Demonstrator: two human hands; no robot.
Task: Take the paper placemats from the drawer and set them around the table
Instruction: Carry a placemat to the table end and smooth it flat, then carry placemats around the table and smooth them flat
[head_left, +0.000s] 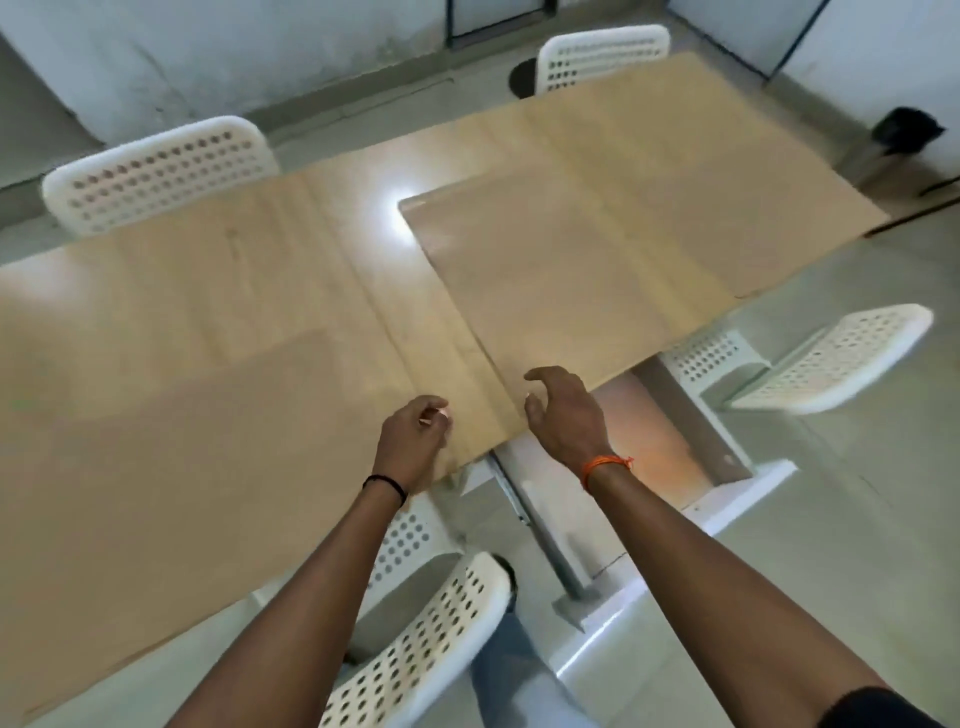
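1. Your left hand (415, 436), at lower centre of the frame, rests on the near edge of the table (363, 171) with its fingers curled; whether it pinches anything cannot be told.
2. Your right hand (563, 410), just right of centre, hovers with fingers loosely spread over the near corner of the right placemat (545, 291) and holds nothing.
3. That right placemat lies flat at centre right of the frame, its pale far corner catching the glare.
4. A second sheet, the left placemat (171, 467), appears to cover the lower left of the table; its edges are faint, so this reading is uncertain.
5. The open drawer (675, 431) shows below the table edge at right centre. No further sheets can be made out inside it, though its floor is washed out.
6. Judged progress: about two places seem set on the near side; the far side shows bare wood, so those places likely remain.
7. Surroundings: four white perforated chairs stand about the table, the far-left chair (161, 171), far-right chair (602, 54), right chair (831, 358) and near chair (415, 639).
8. The near chair and the open drawer crowd your standing space, where your leg (514, 670) shows; mind both when walking round.
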